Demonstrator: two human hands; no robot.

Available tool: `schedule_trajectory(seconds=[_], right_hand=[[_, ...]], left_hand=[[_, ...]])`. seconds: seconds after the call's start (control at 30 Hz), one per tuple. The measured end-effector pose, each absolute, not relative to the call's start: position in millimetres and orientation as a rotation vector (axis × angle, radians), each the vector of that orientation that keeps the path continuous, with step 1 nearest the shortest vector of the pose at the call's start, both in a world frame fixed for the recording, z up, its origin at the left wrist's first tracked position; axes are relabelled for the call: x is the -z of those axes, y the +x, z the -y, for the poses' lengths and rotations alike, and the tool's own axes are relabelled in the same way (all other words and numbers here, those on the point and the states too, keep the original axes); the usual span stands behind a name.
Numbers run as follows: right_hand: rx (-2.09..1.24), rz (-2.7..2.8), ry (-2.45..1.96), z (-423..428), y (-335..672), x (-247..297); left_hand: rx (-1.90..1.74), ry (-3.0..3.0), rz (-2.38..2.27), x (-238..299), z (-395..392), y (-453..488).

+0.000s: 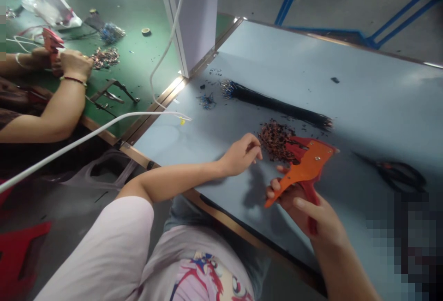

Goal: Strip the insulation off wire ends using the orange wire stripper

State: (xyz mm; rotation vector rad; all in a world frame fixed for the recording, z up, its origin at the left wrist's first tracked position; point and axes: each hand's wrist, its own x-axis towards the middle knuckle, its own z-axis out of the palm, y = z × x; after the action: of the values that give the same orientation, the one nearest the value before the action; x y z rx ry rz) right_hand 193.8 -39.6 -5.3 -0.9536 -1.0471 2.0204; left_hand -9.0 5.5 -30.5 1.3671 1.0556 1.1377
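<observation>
My right hand is closed round the handles of an orange-red crimping tool, whose head lies over the edge of a pile of small brown metal terminals. My left hand rests on the grey table just left of that pile, fingers pinched together at its edge; what they hold is too small to make out. A bundle of black wires with bluish stripped ends lies beyond the pile.
Black scissors lie to the right. A white cable crosses the left table edge. At the green bench on the left, another person's hands hold a similar red tool beside terminals and pliers. A white post stands between the tables.
</observation>
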Motion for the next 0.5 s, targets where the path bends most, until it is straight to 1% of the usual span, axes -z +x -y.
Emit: schedule_trajectory(seconds=[0.17, 0.5], right_hand=[[-1.985, 1.110, -0.918, 43.6, 196.6, 1.4], [-1.958, 1.158, -0.976, 44.0, 196.5, -0.6]], left_hand=[[-1.184, 1.182, -1.043, 32.6, -11.8, -9.2], [-1.205, 1.112, -1.024, 32.2, -15.3, -10.0]])
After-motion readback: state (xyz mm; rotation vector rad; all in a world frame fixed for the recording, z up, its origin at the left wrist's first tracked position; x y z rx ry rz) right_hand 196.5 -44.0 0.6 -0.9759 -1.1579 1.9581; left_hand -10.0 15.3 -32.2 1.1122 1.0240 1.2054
